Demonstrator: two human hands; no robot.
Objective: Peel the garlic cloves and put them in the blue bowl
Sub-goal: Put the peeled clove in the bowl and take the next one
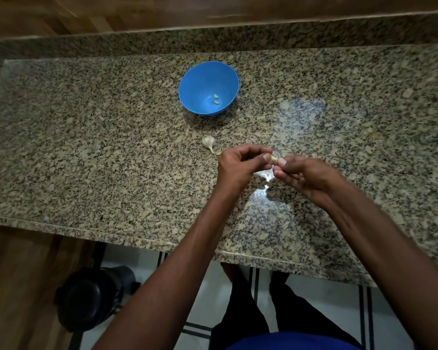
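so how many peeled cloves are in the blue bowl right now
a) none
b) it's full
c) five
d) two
d: two pale peeled cloves lie side by side on the bottom of the blue bowl, and nothing else is in it.
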